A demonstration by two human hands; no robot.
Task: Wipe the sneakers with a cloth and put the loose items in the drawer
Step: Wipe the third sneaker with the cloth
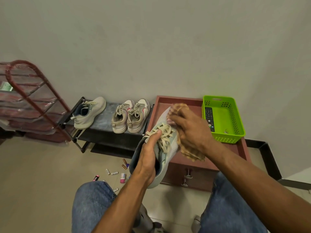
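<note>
Sneaker, pale grey-green with cream laces, is held up in the air between the two hands, toe pointed away, above the front edge of a reddish drawer unit. It is gripped by the left hand, whose fingers are curled into the opening while the thumb is pressed on the laces. A checked tan cloth is pressed against the shoe's right flank by the right hand, the fingers spread and bent over the fabric so that the cloth is clutched and pushed at once.

For the wipe to be done well, the shoe is best kept steady by the left hand while long strokes are drawn from toe to heel; the shoe would then be turned so that the hidden side and the sole edge are reached. The laces may be snagged if the cloth is dragged across them.

Both forearms are extended forward over the knees, the right wrist bent inward.

Beyond the left hand, a matching sneaker and a worn beige pair are set on a low black rack. Below the left hand, batteries and small tubes are scattered on the floor, not yet put away. Beyond the right hand, a green basket with a remote control is seen.
</note>
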